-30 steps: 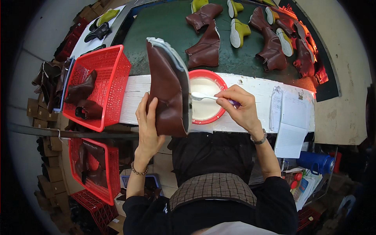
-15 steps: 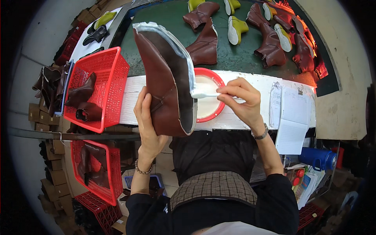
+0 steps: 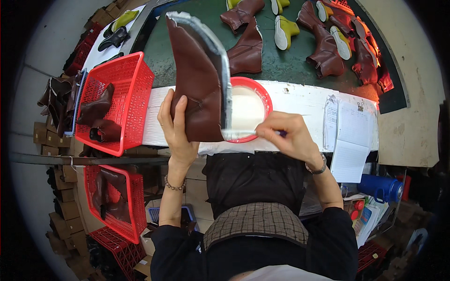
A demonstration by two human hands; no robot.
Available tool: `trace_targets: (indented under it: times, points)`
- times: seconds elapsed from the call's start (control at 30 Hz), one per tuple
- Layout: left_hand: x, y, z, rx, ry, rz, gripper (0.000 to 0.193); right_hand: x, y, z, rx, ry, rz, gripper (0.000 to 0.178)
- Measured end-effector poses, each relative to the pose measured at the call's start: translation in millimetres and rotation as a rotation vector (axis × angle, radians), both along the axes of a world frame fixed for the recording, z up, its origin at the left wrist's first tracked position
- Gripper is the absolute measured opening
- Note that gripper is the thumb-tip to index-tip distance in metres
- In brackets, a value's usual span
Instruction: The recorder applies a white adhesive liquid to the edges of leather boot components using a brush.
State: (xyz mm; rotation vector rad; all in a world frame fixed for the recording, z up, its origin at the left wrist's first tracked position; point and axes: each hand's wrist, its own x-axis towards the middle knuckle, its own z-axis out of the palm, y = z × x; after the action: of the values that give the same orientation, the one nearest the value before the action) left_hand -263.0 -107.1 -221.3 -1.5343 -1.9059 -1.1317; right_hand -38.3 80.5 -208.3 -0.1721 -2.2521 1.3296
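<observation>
Brown leather forms the boot upper held just off the middle of the view, toward 11 o'clock, its toe-end pointing to 11 and a pale coating along its right edge. The left hand grips it from the 8 o'clock side; two fingers show, and the rest are hard to make out behind the leather. Toward 3 o'clock, the right hand pinches a brush, whose pale front is a blurred streak at the boot's lower right edge; whether it touches there cannot be told. Fingers cover most of the handle, leaving a purple bit.

Toward 1 o'clock stands a red bowl of white liquid, its left side hidden by the boot. Between 12 and 1, another brown boot lies on the green table, partly covered by the held one. At 2 o'clock, more brown boots crowd into a red glow that muddles their outlines. A red basket at 10 o'clock holds dark boots. The notebook lies at 3, its writing too small to read.
</observation>
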Motion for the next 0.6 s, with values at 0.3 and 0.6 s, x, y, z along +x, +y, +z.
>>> trace_targets:
  times: [0.3, 0.6]
  points:
    - [-44.3, -91.3, -23.1, -0.068, -1.399, -0.254, 0.031, -34.7, 41.8, -41.9, 0.715, -0.372, -0.347, 0.014]
    - [-39.3, -111.7, -26.4, -0.120, -1.856, -0.530, 0.083, -42.3, 42.4, -1.3, 0.077, 0.229, -0.044, 0.016]
